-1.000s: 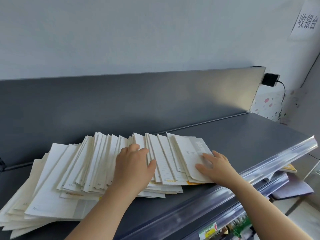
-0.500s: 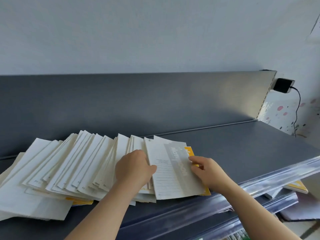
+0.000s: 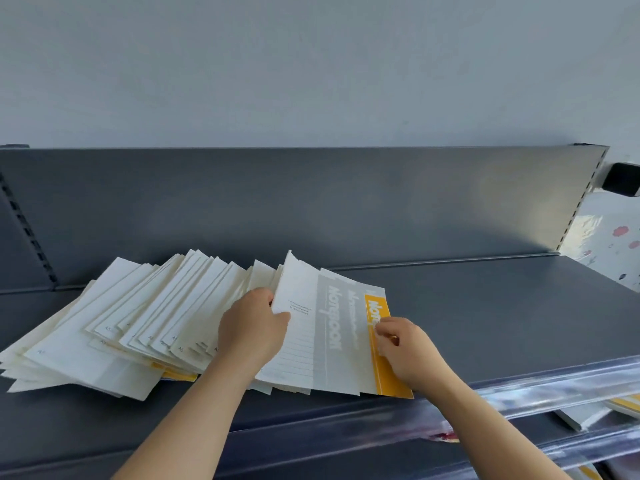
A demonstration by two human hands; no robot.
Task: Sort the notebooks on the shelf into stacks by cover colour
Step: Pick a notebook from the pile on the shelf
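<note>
A fanned pile of white-backed notebooks (image 3: 138,323) lies on the dark grey shelf (image 3: 502,317), spread from the left to the middle. At its right end a notebook with a grey and white cover (image 3: 322,327) is tilted up. My left hand (image 3: 252,330) grips its left edge with the thumb on top. Under it lies a yellow-covered notebook (image 3: 381,348), of which only the right strip shows. My right hand (image 3: 405,351) pinches the right edge of the notebooks there, fingers curled over the yellow strip. Another yellow edge (image 3: 176,375) peeks from under the pile.
The shelf's grey back panel (image 3: 311,202) rises behind the pile. A clear plastic price rail (image 3: 554,386) runs along the shelf's front edge. Bare shelf extends to the right. A black plug (image 3: 621,178) sits on the wall at far right. More notebooks (image 3: 588,415) lie on the lower shelf.
The right-hand notebooks were pushed together and the grey-covered one lifted, uncovering a yellow cover beneath. My right hand moved onto the yellow strip. The camera turned left.
</note>
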